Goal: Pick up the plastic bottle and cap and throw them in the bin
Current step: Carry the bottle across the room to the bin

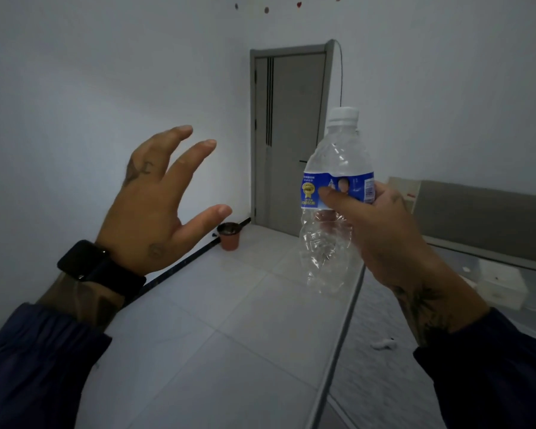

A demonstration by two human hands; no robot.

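My right hand (381, 230) grips a clear, crumpled plastic bottle (334, 159) around its blue label and holds it upright at chest height. A white cap (343, 113) sits on the bottle's neck. My left hand (155, 205) is raised to the left of the bottle, fingers spread, holding nothing; a black watch is on its wrist. A small reddish-brown bin (228, 236) stands on the floor against the wall, beyond and between my hands.
White tiled floor (229, 320) runs ahead to a grey closed door (291, 134). A glass-topped table edge (347, 320) runs along the right, with a white box (502, 286) and a small white object (382, 343) beneath or on it. White wall on the left.
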